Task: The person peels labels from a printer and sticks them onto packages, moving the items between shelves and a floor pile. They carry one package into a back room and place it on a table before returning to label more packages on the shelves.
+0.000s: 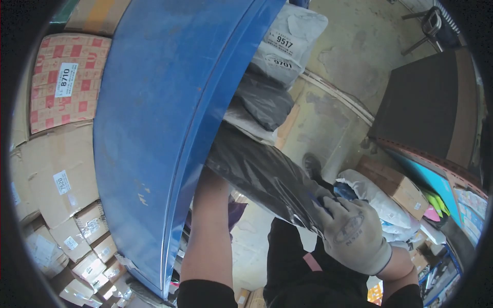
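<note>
My right hand (pixel 355 231), in a grey work glove, is closed on the near end of a long black plastic parcel (pixel 267 174). The parcel slants up and left to the edge of a blue metal shelf (pixel 159 118). My bare left forearm (pixel 209 231) reaches up beside that edge, and the hand at its end is hidden behind the shelf and the parcel. Beyond the long parcel lie another black plastic bag (pixel 267 100) and grey-white parcels (pixel 290 41) with printed labels, one reading 9517.
Labelled cardboard boxes (pixel 61 174) are stacked left of the shelf, with a red-and-white patterned box (pixel 69 84) above. White bags (pixel 377 200) and a carton (pixel 393 187) lie at right, below a large dark panel (pixel 421 102). A chair (pixel 436 28) stands at the far right.
</note>
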A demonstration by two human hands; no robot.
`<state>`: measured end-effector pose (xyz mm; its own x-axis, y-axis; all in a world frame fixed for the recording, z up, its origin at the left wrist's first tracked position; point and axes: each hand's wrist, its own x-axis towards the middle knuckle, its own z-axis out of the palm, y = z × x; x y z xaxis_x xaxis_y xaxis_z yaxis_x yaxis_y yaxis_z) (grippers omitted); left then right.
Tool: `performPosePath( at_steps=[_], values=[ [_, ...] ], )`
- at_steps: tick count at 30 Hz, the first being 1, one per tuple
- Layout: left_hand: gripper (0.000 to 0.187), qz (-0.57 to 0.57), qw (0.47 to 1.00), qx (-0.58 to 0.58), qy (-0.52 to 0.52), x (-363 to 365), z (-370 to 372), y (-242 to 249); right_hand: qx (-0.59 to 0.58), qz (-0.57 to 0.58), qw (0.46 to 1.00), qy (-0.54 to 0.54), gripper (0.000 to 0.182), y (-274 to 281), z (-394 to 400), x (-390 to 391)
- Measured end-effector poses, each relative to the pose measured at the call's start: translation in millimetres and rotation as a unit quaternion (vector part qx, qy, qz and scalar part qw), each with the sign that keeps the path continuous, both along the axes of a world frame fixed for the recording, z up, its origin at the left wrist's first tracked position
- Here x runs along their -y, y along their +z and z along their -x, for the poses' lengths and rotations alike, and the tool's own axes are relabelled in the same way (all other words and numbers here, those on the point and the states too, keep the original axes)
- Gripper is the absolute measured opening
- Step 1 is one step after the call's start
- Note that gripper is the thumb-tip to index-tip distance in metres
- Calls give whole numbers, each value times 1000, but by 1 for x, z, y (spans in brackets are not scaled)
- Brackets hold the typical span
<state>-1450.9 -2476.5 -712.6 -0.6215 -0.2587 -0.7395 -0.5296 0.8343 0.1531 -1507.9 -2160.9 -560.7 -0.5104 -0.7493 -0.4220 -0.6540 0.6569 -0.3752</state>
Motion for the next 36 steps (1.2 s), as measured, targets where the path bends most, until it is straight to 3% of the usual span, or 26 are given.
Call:
performPosePath(
  at_steps=[2,3,5,6,8,9,10,12,13,14,15,16,18,20,21,24,27,30,32,36],
  values=[
    [52,-102,948,-65,296,20,-7,-24,-29,26,999,27,43,8,18,19],
    [54,-128,918,-80,367,-18,10,-16,-35,31,998,35,41,9,23,27],
    [51,-205,876,-188,394,-171,-1,69,-40,12,998,48,37,1,28,40],
    [49,-242,849,-239,404,-185,0,102,-42,7,998,50,36,-5,30,47],
    [45,-308,784,-337,420,-119,62,149,-41,-2,997,62,46,-22,30,63],
    [44,-340,747,-383,423,-72,98,112,-42,-4,997,62,49,-32,31,73],
    [42,-370,706,-427,427,1,115,8,-62,45,996,53,46,-43,31,84],
    [39,-412,639,-488,429,113,30,-164,-91,118,988,39,43,-59,32,109],
    [41,-146,789,-529,278,134,-4,-216,-71,117,990,41,42,-61,34,125],
    [43,138,844,-510,94,149,-36,-262,-52,116,991,45,42,-63,37,140],
    [44,274,834,-479,-5,166,-34,-292,-43,115,991,45,42,-70,36,157],
    [45,365,849,-368,-102,190,-44,-291,-80,164,983,6,37,-82,32,176],
    [47,480,826,-174,-240,222,-82,-299,-126,236,962,-50,32,-105,23,211],
    [41,451,843,-166,-242,219,-114,-340,-173,224,955,-84,15,-123,27,241],
    [40,444,848,-159,-241,199,-141,-300,-181,222,954,-91,15,-126,30,251],
    [31,388,879,-203,-188,23,22,-72,70,109,977,-170,34,-117,40,256],
    [40,345,927,-141,-35,-30,37,60,12,215,968,-130,44,-108,32,208],
    [54,284,945,-63,150,-59,0,120,128,301,932,-154,59,-100,25,153],
    [79,296,901,-3,316,-57,-37,127,234,316,888,-237,59,-105,14,129],
    [95,336,843,15,421,-53,-64,124,302,264,865,-301,73,-126,-3,123]
  ],
)
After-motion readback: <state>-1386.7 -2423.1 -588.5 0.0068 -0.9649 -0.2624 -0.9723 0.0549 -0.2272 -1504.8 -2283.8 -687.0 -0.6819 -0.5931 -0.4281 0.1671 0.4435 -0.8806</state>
